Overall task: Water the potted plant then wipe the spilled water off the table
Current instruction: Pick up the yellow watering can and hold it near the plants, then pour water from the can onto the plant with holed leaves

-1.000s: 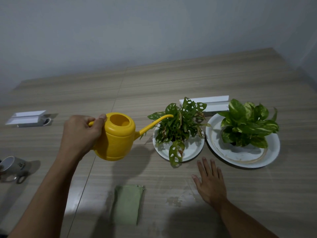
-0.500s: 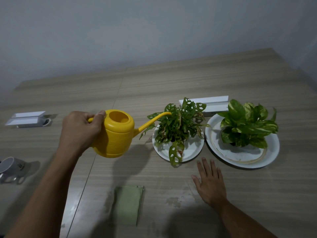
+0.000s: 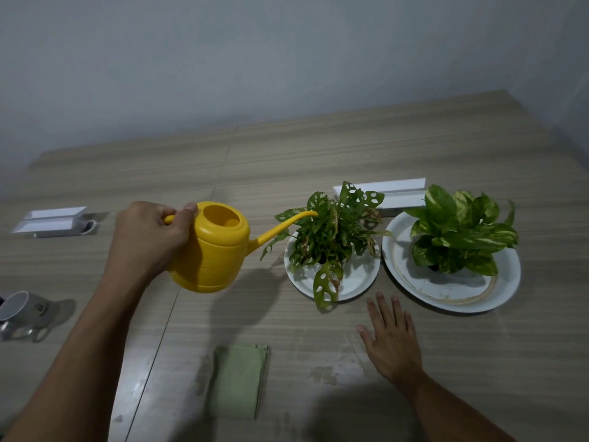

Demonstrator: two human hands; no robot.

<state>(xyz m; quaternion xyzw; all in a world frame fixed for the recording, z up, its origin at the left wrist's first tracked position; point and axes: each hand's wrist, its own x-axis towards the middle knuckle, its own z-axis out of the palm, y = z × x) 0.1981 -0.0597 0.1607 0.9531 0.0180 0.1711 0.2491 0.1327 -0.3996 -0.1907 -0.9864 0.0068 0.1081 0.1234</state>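
Observation:
My left hand [image 3: 149, 240] grips the handle of a yellow watering can [image 3: 213, 250], held above the table. Its spout tip reaches the leaves of a holey-leaved potted plant [image 3: 331, 231] that stands on a white plate [image 3: 357, 282]. My right hand [image 3: 390, 339] lies flat on the table, fingers spread, just in front of that plate. A folded green cloth [image 3: 237, 381] lies near the front edge. Small wet patches [image 3: 323, 374] show on the wood between the cloth and my right hand.
A second, broad-leaved plant [image 3: 459, 231] sits on a larger white plate [image 3: 506, 288] at the right. A white box [image 3: 398, 194] lies behind the plants, another white box [image 3: 51, 221] at far left. A mug [image 3: 28, 307] lies at the left edge.
The watering can has risen slightly and levelled, its spout still at the plant's leaves. My right hand has stayed flat on the table.

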